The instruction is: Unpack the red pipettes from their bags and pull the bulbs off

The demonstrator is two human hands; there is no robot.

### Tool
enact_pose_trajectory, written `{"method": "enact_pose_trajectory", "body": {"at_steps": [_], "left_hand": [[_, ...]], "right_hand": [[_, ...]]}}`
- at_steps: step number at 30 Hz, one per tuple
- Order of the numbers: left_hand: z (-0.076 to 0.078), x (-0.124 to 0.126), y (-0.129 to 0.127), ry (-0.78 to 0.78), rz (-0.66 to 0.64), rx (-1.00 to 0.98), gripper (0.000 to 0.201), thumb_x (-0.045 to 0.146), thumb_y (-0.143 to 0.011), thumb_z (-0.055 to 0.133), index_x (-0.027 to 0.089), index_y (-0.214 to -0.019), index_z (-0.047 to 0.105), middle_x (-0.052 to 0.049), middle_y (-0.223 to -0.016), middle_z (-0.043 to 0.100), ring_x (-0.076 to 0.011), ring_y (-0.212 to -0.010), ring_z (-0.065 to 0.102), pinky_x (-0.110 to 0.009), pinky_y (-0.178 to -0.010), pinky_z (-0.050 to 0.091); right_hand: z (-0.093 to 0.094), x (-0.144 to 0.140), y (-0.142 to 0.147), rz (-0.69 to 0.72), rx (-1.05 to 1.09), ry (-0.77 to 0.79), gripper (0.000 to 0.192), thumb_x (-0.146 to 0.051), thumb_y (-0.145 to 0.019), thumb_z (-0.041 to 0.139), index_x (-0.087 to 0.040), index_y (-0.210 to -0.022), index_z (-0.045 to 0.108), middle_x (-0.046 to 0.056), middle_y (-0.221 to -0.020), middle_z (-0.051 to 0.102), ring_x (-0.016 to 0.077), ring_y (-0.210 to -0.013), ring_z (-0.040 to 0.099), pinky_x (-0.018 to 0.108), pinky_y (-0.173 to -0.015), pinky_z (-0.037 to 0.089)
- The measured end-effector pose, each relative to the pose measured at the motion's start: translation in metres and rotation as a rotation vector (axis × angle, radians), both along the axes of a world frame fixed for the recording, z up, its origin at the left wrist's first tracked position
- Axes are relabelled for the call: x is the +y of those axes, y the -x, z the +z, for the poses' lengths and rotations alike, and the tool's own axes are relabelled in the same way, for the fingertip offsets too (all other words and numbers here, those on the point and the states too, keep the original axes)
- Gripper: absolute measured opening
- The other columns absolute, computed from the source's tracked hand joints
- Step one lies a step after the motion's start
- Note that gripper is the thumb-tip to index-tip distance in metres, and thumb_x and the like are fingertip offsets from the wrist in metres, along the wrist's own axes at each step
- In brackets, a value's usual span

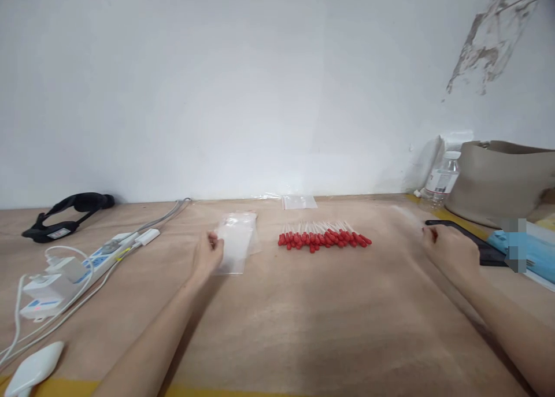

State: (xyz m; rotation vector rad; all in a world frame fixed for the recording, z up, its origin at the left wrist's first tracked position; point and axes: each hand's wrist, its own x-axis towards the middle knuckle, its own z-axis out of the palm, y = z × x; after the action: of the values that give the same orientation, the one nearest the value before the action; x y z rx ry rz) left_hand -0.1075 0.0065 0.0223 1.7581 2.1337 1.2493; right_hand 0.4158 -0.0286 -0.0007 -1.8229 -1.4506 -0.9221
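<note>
Left of centre, the left hand (207,257) rests on the table (303,316), fingers curled onto the edge of a clear plastic bag (236,241). At right, the right hand (448,248) lies loosely curled beside a black tablet (481,244); whether it grips anything cannot be told. Between the hands, a row of red-tipped swabs (324,237).

Red-tipped droppers (324,236), seemingly clear bags (236,242)

One head-worn view looks forward and slightly down across the table (303,304) toward the wall (260,85), edges seemingly stretched.
</note>
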Motion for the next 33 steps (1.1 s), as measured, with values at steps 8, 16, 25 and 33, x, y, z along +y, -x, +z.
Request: {"method": "enact_pose_trajectory", "body": {"at_steps": [8, 16, 25, 33], "left_hand": [[-0.001, -0.009, -0.005, 0.033, 0.197, 0.559, 0.019, 0.020, -0.068, 0.050, 0.015, -0.086, 0.051, -0.014, -0.096, 0.050, -0.0323, -0.096, 0.046, -0.042, -0.079, 0.037], [0.003, -0.057, -0.069, -0.098, -0.732, 0.324, 0.029, 0.032, -0.085, 0.042, 0.020, -0.112, 0.048, -0.008, -0.121, 0.047, -0.0203, -0.115, 0.041, -0.035, -0.098, 0.034], [-0.005, -0.071, -0.091, 0.154, -1.116, 0.364, 0.046, 0.034, -0.089, 0.038, 0.027, -0.133, 0.029, -0.002, -0.138, 0.033, -0.0190, -0.129, 0.024, -0.044, -0.107, 0.018], [-0.009, -0.068, -0.090, 0.169, -1.143, 0.365, 0.052, 0.040, -0.083, 0.048, 0.028, -0.132, 0.032, -0.004, -0.137, 0.035, -0.0208, -0.126, 0.031, -0.046, -0.107, 0.017]], "right_hand": [[0.016, -0.042, 0.154, 0.925, 0.011, -0.072, 0.016, -0.014, -0.078, 0.049, -0.019, -0.091, 0.057, 0.006, -0.089, 0.063, 0.0162, -0.085, 0.058, 0.029, -0.077, 0.046], [-0.008, -0.054, 0.225, 1.236, -0.091, 0.300, 0.017, -0.018, -0.081, 0.045, -0.020, -0.088, 0.061, 0.006, -0.085, 0.063, 0.0165, -0.083, 0.056, 0.030, -0.074, 0.045], [-0.005, -0.034, 0.189, 0.831, 0.554, 0.611, 0.020, -0.031, -0.076, 0.049, -0.017, -0.067, 0.061, 0.003, -0.067, 0.059, 0.0143, -0.062, 0.051, 0.027, -0.059, 0.040], [-0.007, -0.041, 0.196, 0.858, 0.745, 0.814, 0.025, -0.041, -0.070, 0.055, -0.019, -0.073, 0.065, 0.000, -0.068, 0.063, 0.0136, -0.062, 0.053, 0.025, -0.059, 0.038]]}}
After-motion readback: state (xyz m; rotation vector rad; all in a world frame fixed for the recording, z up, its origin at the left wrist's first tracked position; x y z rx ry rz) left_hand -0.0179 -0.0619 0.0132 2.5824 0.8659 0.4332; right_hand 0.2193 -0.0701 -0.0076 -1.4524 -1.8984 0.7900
